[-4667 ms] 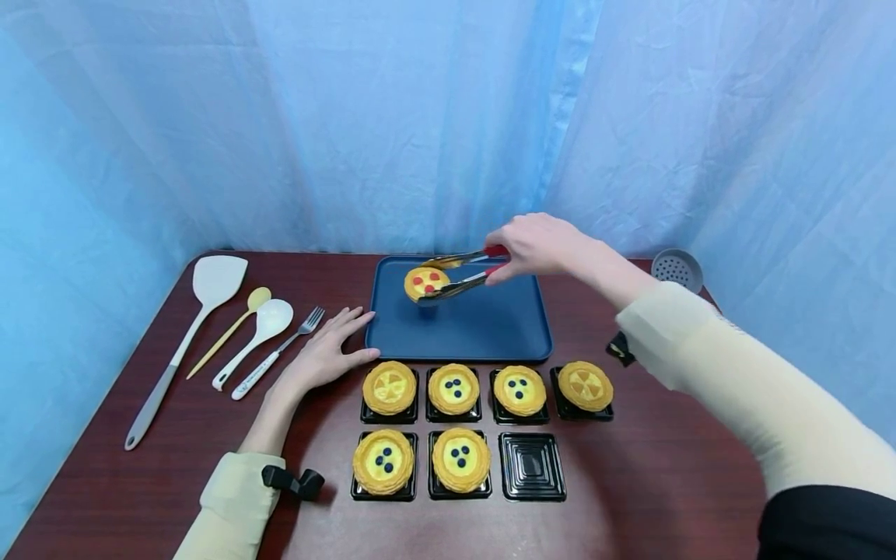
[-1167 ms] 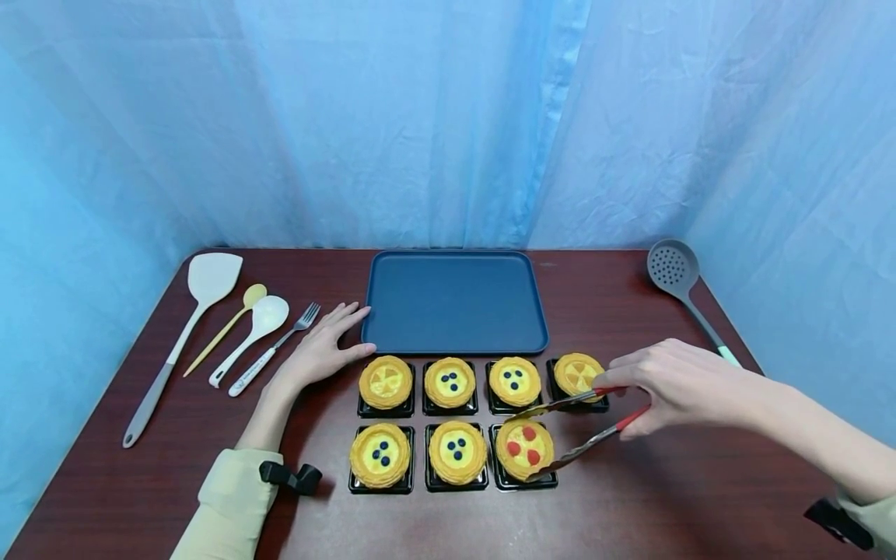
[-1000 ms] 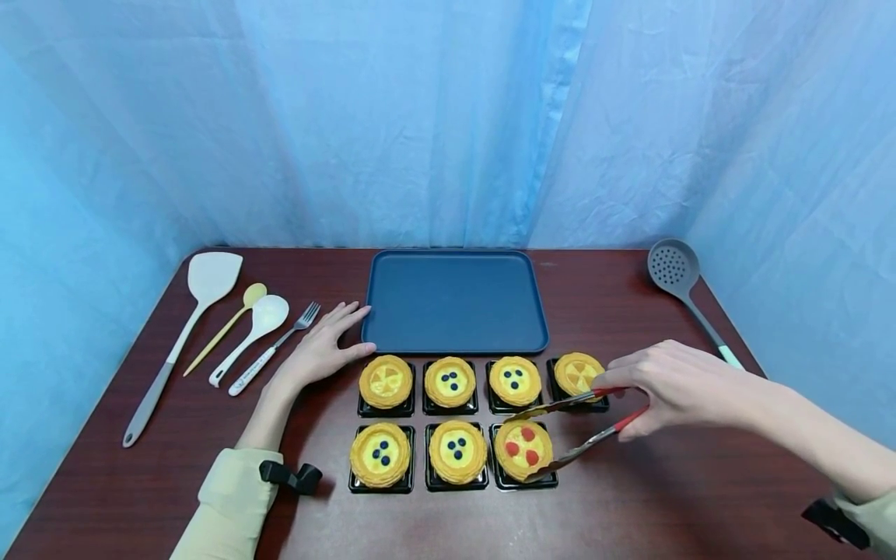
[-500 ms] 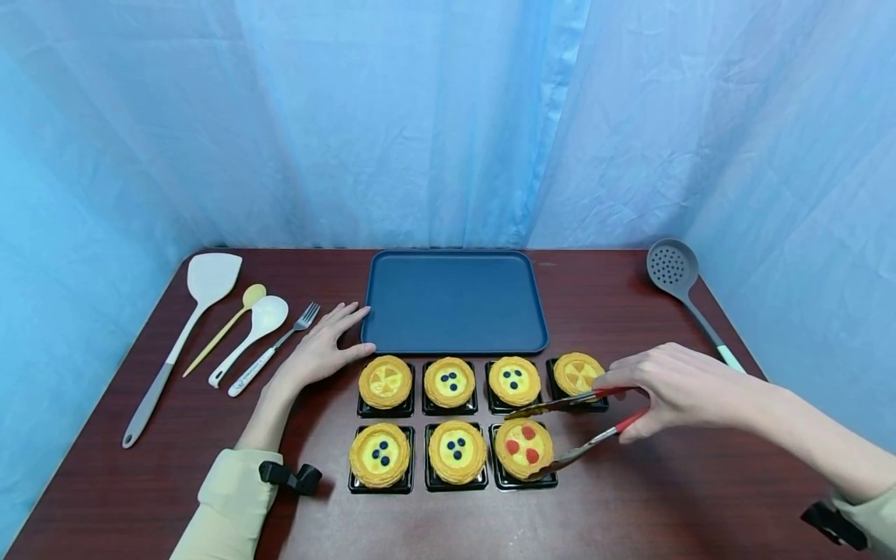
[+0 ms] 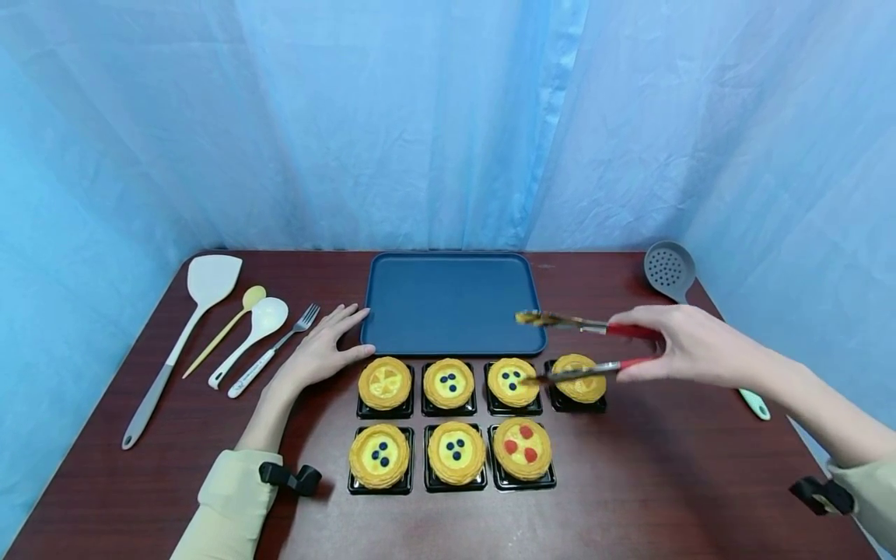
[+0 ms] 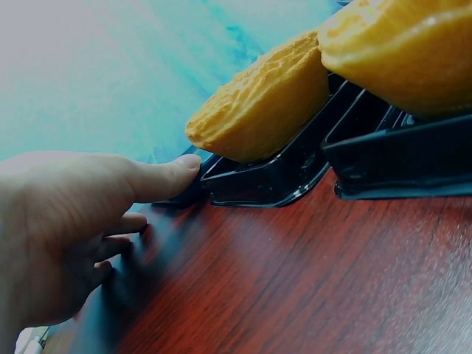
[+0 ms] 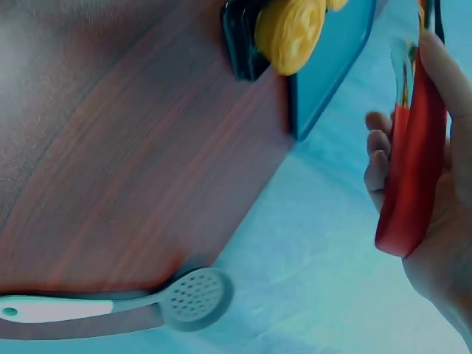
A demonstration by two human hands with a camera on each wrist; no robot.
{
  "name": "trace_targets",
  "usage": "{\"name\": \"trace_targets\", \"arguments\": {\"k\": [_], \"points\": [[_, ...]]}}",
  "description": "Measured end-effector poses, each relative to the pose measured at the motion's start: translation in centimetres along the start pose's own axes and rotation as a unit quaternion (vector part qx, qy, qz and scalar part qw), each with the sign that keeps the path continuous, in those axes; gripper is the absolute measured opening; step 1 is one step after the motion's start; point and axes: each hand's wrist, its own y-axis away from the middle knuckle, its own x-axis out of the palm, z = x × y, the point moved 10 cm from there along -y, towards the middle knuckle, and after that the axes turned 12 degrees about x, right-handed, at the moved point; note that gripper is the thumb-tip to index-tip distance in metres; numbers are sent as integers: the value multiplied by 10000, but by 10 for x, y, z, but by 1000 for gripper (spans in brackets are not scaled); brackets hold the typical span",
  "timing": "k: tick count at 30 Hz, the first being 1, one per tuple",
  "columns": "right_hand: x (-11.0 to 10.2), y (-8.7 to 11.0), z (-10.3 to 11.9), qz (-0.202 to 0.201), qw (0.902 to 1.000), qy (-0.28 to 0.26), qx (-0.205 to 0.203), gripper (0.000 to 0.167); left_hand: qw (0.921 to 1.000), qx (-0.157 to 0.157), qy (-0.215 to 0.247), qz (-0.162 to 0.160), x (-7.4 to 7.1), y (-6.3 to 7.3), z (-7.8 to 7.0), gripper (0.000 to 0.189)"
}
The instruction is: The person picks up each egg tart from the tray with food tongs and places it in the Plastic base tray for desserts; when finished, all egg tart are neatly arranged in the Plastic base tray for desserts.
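My right hand grips red-handled tongs, their arms spread with nothing between the tips, over the right end of the egg tart rows. The red handles fill the palm in the right wrist view. A tart with red berries sits in the black box base at the front right. Several tarts with blue berries and two with yellow fruit pieces rest in the other bases. My left hand lies with fingers spread, fingertips at the left edge of the blue tray.
A white spatula, a yellow spoon, a white spoon and a fork lie at the left. At the right edge lies a grey skimmer. A blue curtain hangs behind the table.
The berry-topped tart went from the blue tray to the front right base, where the tongs let it go. Just now my right hand lifted the tongs up and away. My left hand stayed put.
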Motion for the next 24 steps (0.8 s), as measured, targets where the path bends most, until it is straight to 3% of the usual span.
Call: {"name": "trace_targets", "arguments": {"k": [5,12,17,24], "points": [[7,-22,-44,-80,9938,-474,1003,64,10000,19,-35,-23,-1,1,0,76],[40,-45,-98,-406,9748,-457,2144,78,10000,20,-16,-71,1,1,1,76],[64,-53,-120,-537,9595,-440,2731,80,9999,66,42,-65,4,-1,0,76],[87,-54,-132,-707,9407,-567,3269,83,9999,79,53,-55,5,-4,1,76]]}}
